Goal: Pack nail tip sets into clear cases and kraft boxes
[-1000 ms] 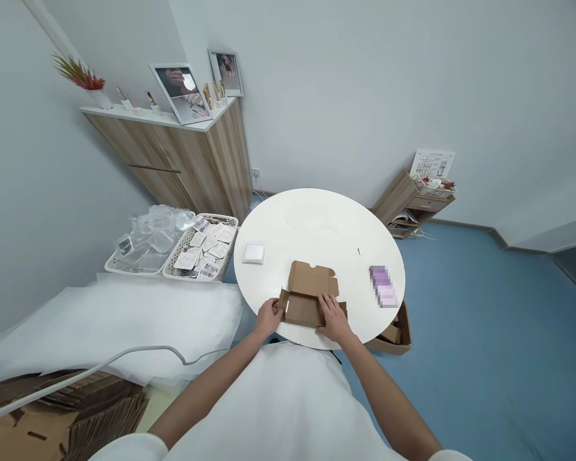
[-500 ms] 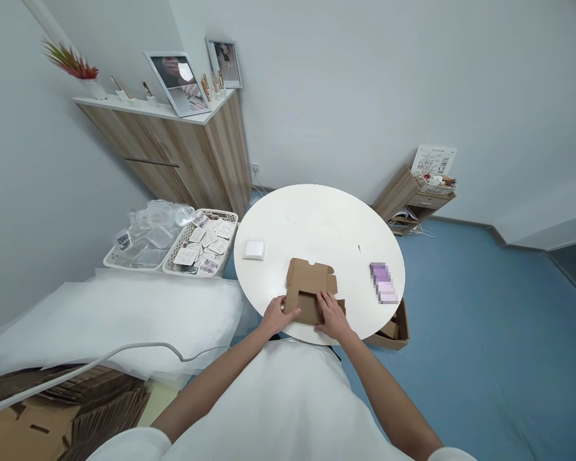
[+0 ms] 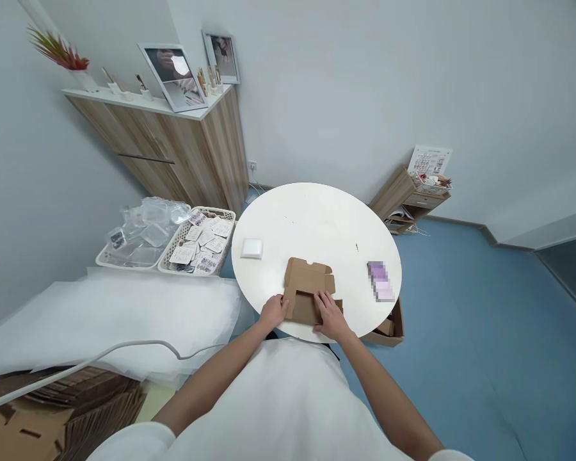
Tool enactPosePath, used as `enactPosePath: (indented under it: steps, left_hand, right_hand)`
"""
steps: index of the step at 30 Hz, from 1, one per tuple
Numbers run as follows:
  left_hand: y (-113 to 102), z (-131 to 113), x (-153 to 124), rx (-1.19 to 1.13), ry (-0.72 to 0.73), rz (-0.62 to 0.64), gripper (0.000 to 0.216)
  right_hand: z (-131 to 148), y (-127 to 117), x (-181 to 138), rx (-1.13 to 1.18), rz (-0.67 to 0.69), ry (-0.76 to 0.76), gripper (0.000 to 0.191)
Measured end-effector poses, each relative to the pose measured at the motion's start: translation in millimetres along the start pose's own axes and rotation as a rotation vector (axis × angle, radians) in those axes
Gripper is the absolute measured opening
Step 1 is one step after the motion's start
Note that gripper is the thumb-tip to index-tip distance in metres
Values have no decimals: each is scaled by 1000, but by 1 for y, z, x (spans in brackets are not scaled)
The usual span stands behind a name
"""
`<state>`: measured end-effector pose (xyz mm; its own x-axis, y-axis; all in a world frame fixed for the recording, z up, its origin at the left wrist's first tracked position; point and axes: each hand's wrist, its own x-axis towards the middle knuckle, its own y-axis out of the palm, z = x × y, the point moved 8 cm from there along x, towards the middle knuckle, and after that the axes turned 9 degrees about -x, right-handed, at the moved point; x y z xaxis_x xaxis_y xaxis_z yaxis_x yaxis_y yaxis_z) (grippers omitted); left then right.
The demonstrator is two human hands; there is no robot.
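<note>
A brown cardboard box (image 3: 309, 278), partly folded with its lid flap laid back, lies near the front edge of the round white table (image 3: 317, 218). My left hand (image 3: 274, 311) is closed on the box's left side, fingertips against the wall. On the opposite side, my right hand (image 3: 331, 315) grips the right wall, with its fingers reaching over into the box. To the left on the table is a small white packet (image 3: 252, 248). Pixelated purple and pink packs (image 3: 381, 282) lie at the right.
Left of the table are white baskets, one with clear plastic packaging (image 3: 156, 221) and one with printed cards (image 3: 206, 240). White sheets (image 3: 163, 307) and stacked flat cardboard (image 3: 96, 410) lie nearer. A cardboard carton (image 3: 398, 323) sits below the table's right edge.
My left thumb has drawn back from the box's front to its left side. My right hand stays at the right wall. The whole view has shifted slightly.
</note>
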<state>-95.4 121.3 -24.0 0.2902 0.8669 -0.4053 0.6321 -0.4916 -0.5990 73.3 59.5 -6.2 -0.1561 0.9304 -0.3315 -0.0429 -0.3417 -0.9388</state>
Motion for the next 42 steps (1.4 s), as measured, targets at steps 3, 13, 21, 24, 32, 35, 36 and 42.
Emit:
enactPosePath:
  steps: [3,13,21,24,32,35,36,42]
  left_hand:
    - [0,0,3,33,-21,27,29]
    - [-1,2,11,63,-53,45,27]
    - [-1,4,20,85,-66,68,30]
    - [-1,5,23,93,-89,82,29]
    - [1,11,21,126,-145,95,23]
    - [2,13,19,134,-145,83,23]
    - [3,12,18,134,-145,79,23]
    - [2,9,18,116,-154,53,24]
  right_hand:
    - [1,-1,-1,1,2,-18,107]
    - [-6,-5,3,38,45,-52,109]
    - [-6,-6,3,31,52,-45,108]
    - [-6,-5,1,23,66,-51,110]
    - [2,0,-2,-12,106,-94,113]
    - [3,1,-3,-3,121,-89,113]
    - [3,1,-3,0,123,-88,113]
    - [2,1,0,-11,103,-87,109]
